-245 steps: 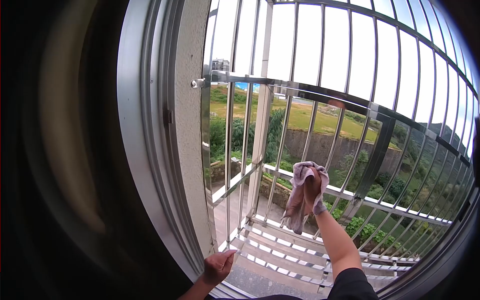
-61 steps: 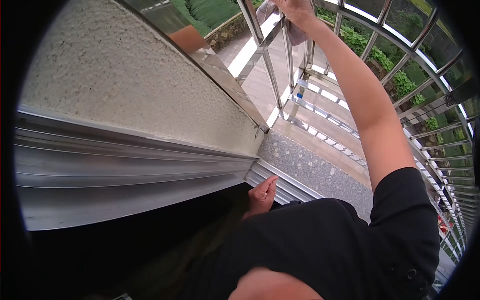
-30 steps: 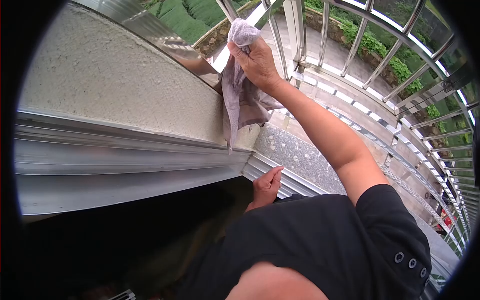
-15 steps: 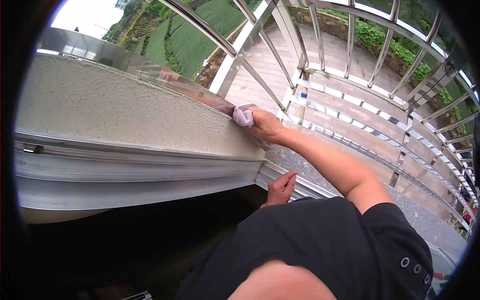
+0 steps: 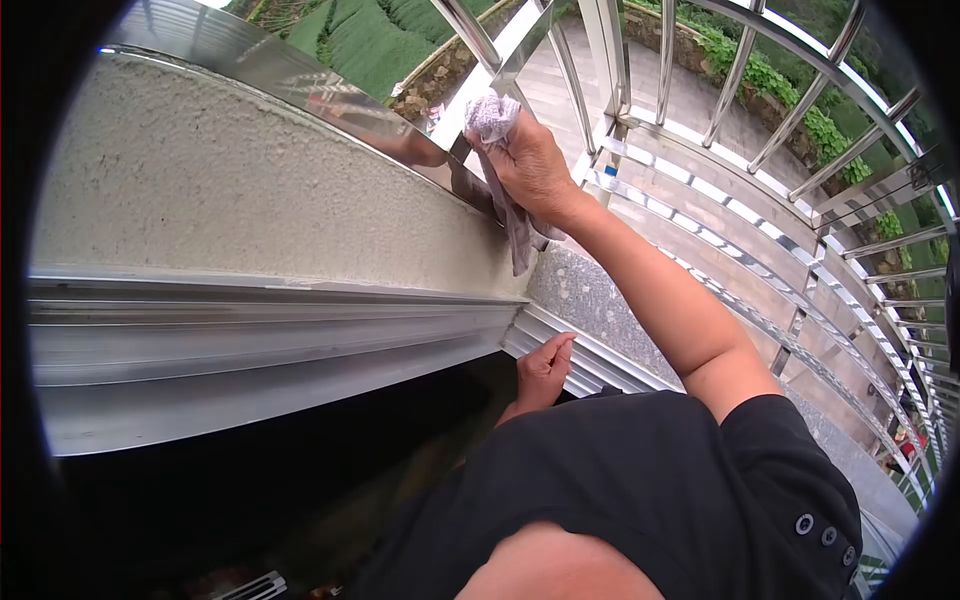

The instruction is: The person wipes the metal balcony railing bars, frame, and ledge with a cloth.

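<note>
In the head view, the right hand (image 5: 530, 165) is reached up and out past the window opening, its fingers closed tight around a pale grey cloth (image 5: 493, 118). The bunched top of the cloth sticks out above the knuckles, while a loose tail hangs down below the wrist, in front of the corner where the rough plastered wall (image 5: 230, 190) meets the speckled stone sill (image 5: 590, 300). The hand presses the cloth against the shiny metal strip (image 5: 330, 95) that runs along the outer edge of the wall, just where that strip meets a slanting bar of the steel window guard (image 5: 700, 90). The bare right forearm stretches from the hand down to a black short sleeve (image 5: 770, 470). The left hand (image 5: 543, 365) is low and near the body, empty, its fingers loosely curled and resting on the ribbed aluminium window track (image 5: 270, 340) at the corner beside the stone sill. The guard's bars curve outward to the right, with flat slats forming its floor. Through the bars, a paved yard (image 5: 560, 80) and green shrubs (image 5: 790, 110) lie far below.
</note>
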Tool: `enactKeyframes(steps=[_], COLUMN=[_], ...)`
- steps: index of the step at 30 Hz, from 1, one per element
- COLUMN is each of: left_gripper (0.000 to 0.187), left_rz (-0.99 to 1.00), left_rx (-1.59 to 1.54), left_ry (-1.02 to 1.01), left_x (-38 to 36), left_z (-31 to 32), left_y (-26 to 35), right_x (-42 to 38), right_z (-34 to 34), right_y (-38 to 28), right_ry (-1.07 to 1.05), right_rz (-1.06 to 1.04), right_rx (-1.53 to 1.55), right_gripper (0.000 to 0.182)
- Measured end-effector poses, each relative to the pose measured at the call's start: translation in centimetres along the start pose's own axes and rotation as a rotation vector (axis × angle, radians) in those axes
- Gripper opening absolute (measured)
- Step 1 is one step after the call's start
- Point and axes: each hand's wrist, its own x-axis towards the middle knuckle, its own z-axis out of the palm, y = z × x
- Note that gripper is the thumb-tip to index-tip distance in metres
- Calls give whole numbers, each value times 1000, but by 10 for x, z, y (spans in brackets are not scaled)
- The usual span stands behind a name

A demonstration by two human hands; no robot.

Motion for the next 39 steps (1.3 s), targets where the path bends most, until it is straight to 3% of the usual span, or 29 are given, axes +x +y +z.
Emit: enactKeyframes(steps=[1, 3, 4, 8, 13, 15, 18, 21, 22, 26, 29, 32, 35, 39], left_gripper=[17, 18, 19, 30, 40, 47, 43, 39, 37, 35, 36, 40, 38, 38], left_rz=[13, 45, 77, 260, 418, 131, -8, -89, -127, -77, -109, -133, -153, -177], left_rx=[5, 36, 45, 50, -76, -723, -1068, -1001, -1009, -755, -567, -602, -617, -608], left_ry=[-3, 27, 63, 111, 19, -81, -143, -176, -108, 103, 92, 100, 128, 149], left_x=[-1, -4, -6, 19, 73, 94, 113, 111, 104, 87, 77, 69, 60, 49], left_z=[0, 2, 2, -2, -4, 6, 13, 24, 24, 17, 8, 4, -2, -7], left_y=[2, 13, 18, 30, 53, 82, 103, 88, 96, 84, 64, 45, 39, 28], right_x=[5, 39, 33, 0, -44, -53, -58, -42, -32, -21, -34, -41, -27, -22], right_z=[-4, -33, -46, -85, -117, -127, -124, -91, -81, -21, 11, 16, 13, 9], right_y=[6, 54, 64, 44, 14, 2, -21, -29, -17, -1, 7, 7, 5, -12], right_ry=[16, 121, 154, 67, -53, -56, -21, -108, -159, -53, 27, -9, 87, 73], right_rz=[13, 527, 577, 629, 532, 529, 594, 156, -192, -320, -354, -393, -400, -355], right_rx=[39, 83, 165, 500, 476, 464, 450, 69, -134, -293, -481, -679, -788, -767], right_gripper=[21, 24, 25, 32, 18, 17, 13, 12, 16, 32, 32, 34, 25, 23])
